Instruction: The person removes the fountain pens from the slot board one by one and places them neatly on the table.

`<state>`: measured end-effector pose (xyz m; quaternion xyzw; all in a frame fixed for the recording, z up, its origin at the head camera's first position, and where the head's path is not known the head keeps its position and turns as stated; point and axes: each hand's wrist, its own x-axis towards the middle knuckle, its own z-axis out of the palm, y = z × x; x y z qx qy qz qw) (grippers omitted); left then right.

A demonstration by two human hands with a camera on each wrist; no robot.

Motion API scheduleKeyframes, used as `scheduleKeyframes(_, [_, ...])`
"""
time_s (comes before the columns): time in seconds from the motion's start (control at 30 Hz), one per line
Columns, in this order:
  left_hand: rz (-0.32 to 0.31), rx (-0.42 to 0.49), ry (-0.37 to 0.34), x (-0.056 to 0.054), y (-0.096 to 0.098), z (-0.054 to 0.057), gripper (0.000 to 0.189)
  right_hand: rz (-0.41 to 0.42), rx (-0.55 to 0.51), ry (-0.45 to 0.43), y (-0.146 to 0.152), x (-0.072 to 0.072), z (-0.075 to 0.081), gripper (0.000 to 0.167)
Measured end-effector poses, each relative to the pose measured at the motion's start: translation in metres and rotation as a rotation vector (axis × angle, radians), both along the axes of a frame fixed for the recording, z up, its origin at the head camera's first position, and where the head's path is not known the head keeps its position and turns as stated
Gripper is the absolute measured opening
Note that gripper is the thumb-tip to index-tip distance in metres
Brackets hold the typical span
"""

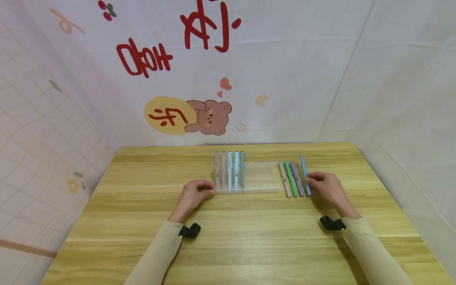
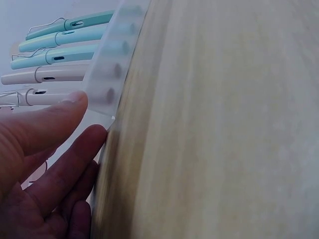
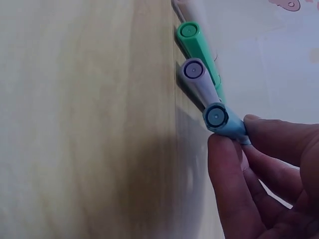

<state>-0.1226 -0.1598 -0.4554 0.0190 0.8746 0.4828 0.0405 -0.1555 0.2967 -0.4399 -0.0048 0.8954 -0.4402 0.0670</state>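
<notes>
Blue pen [image 1: 304,169], probably light, rigid and slick, suits a mid-length hold: right hand [image 1: 325,186] pinches it; left hand [image 1: 192,196], thumb and fingers parted, meets rack [image 1: 261,190] end.

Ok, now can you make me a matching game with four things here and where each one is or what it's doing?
Things:
1. left hand
2. right hand
3. bright green pen
4. teal pen

Places and doings:
A. at the right end of the row of five pens in the clear holder, seen from the head camera
B. pinching a blue pen
C. between a pale pen and a purple pen
D. at the left end of the clear holder

Right pairs: 1-D, 2-B, 3-C, 4-A
</notes>
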Motion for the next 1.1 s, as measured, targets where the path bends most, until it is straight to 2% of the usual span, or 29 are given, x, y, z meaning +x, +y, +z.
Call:
scheduleKeyframes(0.27, [0.004,-0.007,0.005,0.0,-0.001,-0.001,0.012,0.007,0.006,-0.059,-0.001,-0.006,-0.002,0.046])
scheduleKeyframes(0.87, [0.014,0.006,-0.004,-0.002,-0.001,-0.001,0.012,0.033,0.018,-0.114,-0.001,-0.015,0.002,0.041])
scheduleKeyframes(1.1, [0.011,0.002,-0.021,-0.002,0.0,-0.002,0.013,0.022,0.022,-0.135,-0.001,-0.011,0.003,0.042])
